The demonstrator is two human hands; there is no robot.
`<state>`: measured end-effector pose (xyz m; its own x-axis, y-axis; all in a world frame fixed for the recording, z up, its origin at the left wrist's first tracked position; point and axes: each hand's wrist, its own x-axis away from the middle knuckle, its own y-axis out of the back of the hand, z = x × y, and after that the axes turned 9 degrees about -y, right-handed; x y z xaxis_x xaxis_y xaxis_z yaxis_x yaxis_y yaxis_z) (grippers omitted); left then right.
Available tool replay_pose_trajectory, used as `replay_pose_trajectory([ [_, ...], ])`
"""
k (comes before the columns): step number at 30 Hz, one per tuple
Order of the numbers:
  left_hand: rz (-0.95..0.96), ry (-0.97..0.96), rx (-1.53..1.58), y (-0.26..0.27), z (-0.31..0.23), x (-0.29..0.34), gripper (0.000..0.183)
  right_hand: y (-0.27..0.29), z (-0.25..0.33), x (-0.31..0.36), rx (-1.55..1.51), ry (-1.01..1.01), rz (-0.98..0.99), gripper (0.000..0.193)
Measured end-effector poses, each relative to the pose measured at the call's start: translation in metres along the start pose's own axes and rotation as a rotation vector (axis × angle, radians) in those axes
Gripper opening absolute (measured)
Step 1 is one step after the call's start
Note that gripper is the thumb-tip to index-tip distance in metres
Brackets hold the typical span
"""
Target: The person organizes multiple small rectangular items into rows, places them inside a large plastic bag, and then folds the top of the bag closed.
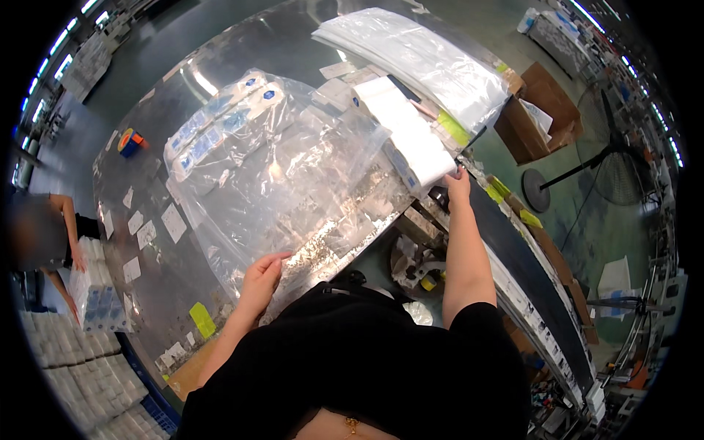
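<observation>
A large clear plastic bag [242,213] lies spread over the metal table, its mouth toward me. Inside its far part sit two rows of white packs with blue labels [220,125]. My left hand [262,279] is closed at the bag's near edge, thumb and fingers pinched on the film. To the right of the bag, a long white pack [407,128] with blue marks lies slantwise near the table's right edge. My right hand [458,186] grips its near end; some of the fingers are hidden behind it.
Flat clear bags [418,62] are stacked at the far right. A dark conveyor belt [532,268] runs along my right, with a floor fan [612,150] and a cardboard box [539,117] beyond. Orange-and-blue tape [130,142] lies left. Another person handles a wrapped pack [99,297].
</observation>
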<state>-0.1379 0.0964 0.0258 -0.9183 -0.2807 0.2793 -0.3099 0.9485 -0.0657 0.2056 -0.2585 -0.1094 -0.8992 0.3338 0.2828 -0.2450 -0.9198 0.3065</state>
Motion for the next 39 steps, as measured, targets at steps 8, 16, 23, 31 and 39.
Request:
replay_pose_trajectory([
  [8,-0.027,-0.002,0.019,0.004,-0.007,0.0,0.025,-0.014,-0.03,0.102,-0.02,-0.132,0.42,0.046],
  [16,-0.077,-0.05,0.022,0.013,-0.014,-0.001,0.025,0.072,-0.07,0.202,0.04,-0.623,1.09,0.075],
  [23,-0.046,-0.094,-0.033,0.004,-0.021,-0.011,0.025,-0.004,-0.069,0.177,-0.454,-0.534,0.75,0.07],
  [31,-0.036,-0.173,-0.074,0.012,-0.047,-0.016,0.026,0.057,-0.01,0.16,-0.697,-0.88,1.167,0.059],
  [39,0.022,-0.184,0.038,0.013,-0.073,-0.005,0.026,0.058,0.025,0.203,-0.328,-1.052,1.473,0.056],
])
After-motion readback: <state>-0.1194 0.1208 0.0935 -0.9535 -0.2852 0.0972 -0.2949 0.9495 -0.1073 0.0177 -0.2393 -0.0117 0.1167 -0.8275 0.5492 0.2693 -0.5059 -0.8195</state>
